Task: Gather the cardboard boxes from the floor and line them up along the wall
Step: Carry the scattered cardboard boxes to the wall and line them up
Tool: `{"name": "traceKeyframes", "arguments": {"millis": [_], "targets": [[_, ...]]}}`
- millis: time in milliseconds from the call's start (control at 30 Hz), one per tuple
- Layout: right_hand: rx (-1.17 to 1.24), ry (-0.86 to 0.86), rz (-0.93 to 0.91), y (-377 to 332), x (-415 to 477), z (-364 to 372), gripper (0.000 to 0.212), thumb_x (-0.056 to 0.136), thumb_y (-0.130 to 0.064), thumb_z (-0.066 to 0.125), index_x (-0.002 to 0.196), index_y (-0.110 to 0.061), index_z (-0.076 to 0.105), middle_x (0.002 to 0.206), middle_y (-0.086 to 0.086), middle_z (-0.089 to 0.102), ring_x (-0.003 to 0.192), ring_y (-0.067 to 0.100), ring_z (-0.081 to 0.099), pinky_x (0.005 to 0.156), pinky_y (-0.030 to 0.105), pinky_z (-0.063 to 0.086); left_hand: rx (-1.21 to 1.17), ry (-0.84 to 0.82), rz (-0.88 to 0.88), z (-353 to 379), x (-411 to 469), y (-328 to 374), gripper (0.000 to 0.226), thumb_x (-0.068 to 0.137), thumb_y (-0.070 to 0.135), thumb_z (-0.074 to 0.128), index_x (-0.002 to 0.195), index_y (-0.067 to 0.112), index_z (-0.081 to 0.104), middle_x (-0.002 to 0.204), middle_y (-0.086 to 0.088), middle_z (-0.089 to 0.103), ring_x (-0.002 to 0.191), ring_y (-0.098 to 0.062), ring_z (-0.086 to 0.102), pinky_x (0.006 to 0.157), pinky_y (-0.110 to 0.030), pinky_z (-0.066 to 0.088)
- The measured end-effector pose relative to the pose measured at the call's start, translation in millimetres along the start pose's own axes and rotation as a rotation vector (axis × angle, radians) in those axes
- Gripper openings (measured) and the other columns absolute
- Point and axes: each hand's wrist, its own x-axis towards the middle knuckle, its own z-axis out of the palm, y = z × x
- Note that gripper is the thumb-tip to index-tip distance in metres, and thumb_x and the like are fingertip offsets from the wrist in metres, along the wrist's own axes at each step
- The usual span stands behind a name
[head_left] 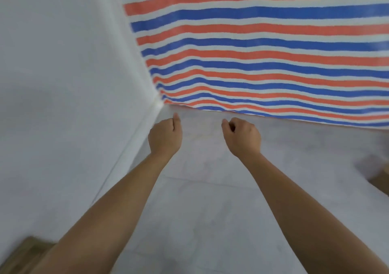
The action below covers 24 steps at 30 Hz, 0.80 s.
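Curling loosely shut on nothing, your left hand (pixel 165 136) and right hand (pixel 242 136) hang over bare floor (pixel 210 210), while blurred cardboard boxes sit cut off at bottom left (pixel 25 250) and right edge (pixel 381 179).

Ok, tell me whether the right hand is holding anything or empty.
Empty. The right hand is loosely curled above the bare floor, with nothing in its grip.

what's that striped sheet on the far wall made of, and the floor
The red, blue and white striped sheet looks like woven plastic tarpaulin: matte, faintly rippled near its lower edge, though blur hides any weave. The pale grey floor looks like smooth, marble-patterned tile, with faint veining and thin joint lines.
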Motion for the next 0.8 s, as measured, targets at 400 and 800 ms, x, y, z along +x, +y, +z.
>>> {"name": "traceKeyframes", "arguments": {"millis": [400,800], "targets": [[-0.131,0.223,0.514,335.4,98.2,-161.2,0.049,0.102,-0.047,0.041,0.065,-0.016,0.052,0.063,0.001,0.056,0.061,0.022,0.057,0.054,0.028,0.037,-0.252,-0.479,0.482,306.8,34.3,309.6,0.042,0.098,0.035,0.056,0.061,0.016,0.050,0.058,0.000,0.053,0.053,-0.015,0.053,0.056,-0.026,0.047],[-0.191,0.469,0.976,600.6,114.3,-347.9,0.032,0.101,-0.045,0.045,0.090,-0.019,0.061,0.097,0.007,0.071,0.094,0.033,0.063,0.070,0.036,0.042,-0.271,-1.027,0.782,533.2,-26.0,648.8,0.042,0.096,0.031,0.053,0.059,0.017,0.039,0.056,0.000,0.041,0.055,-0.017,0.043,0.055,-0.031,0.035]]}}
